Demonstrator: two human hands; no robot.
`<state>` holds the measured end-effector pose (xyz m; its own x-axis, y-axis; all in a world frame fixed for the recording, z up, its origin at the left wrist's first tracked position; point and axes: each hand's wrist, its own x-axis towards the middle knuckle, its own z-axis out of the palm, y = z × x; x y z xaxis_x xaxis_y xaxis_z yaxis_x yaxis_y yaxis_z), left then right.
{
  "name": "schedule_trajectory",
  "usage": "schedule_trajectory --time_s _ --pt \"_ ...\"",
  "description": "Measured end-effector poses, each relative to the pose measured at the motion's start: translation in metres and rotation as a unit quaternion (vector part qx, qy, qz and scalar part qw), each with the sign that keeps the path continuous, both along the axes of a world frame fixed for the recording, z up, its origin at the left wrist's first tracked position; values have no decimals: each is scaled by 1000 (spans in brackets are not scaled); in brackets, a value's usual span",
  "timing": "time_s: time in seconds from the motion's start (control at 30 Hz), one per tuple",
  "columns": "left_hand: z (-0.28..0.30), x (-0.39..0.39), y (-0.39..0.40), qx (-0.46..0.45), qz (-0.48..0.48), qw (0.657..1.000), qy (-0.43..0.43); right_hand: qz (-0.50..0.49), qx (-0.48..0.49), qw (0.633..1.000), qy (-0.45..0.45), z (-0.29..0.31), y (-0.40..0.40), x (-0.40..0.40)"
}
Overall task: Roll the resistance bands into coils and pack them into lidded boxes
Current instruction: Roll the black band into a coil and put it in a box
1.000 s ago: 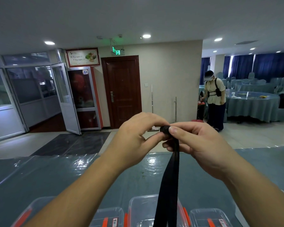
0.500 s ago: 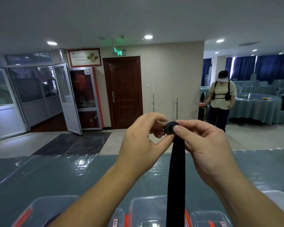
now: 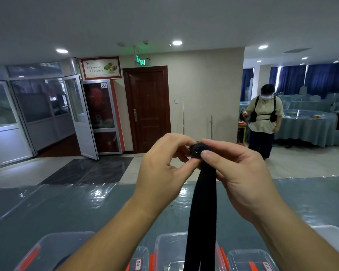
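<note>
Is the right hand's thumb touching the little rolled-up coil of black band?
Touching. The head view shows the right hand pressing its thumb against the black coil, no gap between.

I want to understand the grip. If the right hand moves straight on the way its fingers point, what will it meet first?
The right hand points toward the left hand. It would first meet the small black coil of the band pinched between them, then probably the left fingers just behind.
</note>
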<state>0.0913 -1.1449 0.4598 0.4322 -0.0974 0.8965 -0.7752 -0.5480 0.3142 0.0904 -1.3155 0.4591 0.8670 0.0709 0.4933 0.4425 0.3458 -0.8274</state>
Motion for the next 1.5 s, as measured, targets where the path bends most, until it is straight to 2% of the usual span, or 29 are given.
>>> schedule_trajectory --time_s 0.1,0.17,0.27,0.33,0.5,0.57,0.67,0.73,0.8,0.9,1.0,1.07,1.13,1.2,1.27,1.33,1.4,1.5 --pt "4 -5 0 -45 -51 989 130 -15 -28 999 -16 0 -5 4" --pt "11 -7 4 -60 -112 963 238 -43 -91 994 -33 0 -11 7" --pt "20 -6 13 -53 -121 945 298 -62 -184 980 -36 3 -19 7" --pt "23 -5 14 -40 -120 944 305 -69 -210 974 -44 5 -21 5" --pt "20 -5 9 -47 -125 949 285 -105 -179 975 -75 8 -19 3" --pt "17 -5 2 -92 -132 946 283 -102 -159 980 -69 8 -18 3" --pt "12 -7 -10 -207 -173 912 308 -115 -161 977 -80 3 -15 3" --pt "9 -7 -14 -239 -186 894 329 -130 -167 973 -89 3 -17 3" --pt "11 -5 -9 -189 -180 898 355 -118 -198 968 -94 5 -21 4" --pt "22 -3 7 -25 -131 920 369 -91 -288 948 -100 11 -29 3" --pt "31 -4 16 71 -93 914 388 -87 -366 920 -112 15 -34 1" --pt "34 -5 19 107 -73 923 363 -96 -348 926 -108 14 -33 3" --pt "31 -2 20 59 -92 936 334 -105 -251 957 -101 12 -29 6" --pt "24 -1 12 -48 -151 932 327 -100 -152 978 -98 7 -23 7" --pt "15 -1 -3 -177 -229 894 342 -95 -101 986 -96 5 -16 7" --pt "8 -3 -14 -261 -273 851 365 -108 -85 986 -90 5 -14 8" --pt "7 -1 -12 -251 -245 858 375 -111 -113 983 -88 8 -17 9" --pt "17 0 3 -148 -188 895 378 -85 -230 964 -100 13 -27 6"
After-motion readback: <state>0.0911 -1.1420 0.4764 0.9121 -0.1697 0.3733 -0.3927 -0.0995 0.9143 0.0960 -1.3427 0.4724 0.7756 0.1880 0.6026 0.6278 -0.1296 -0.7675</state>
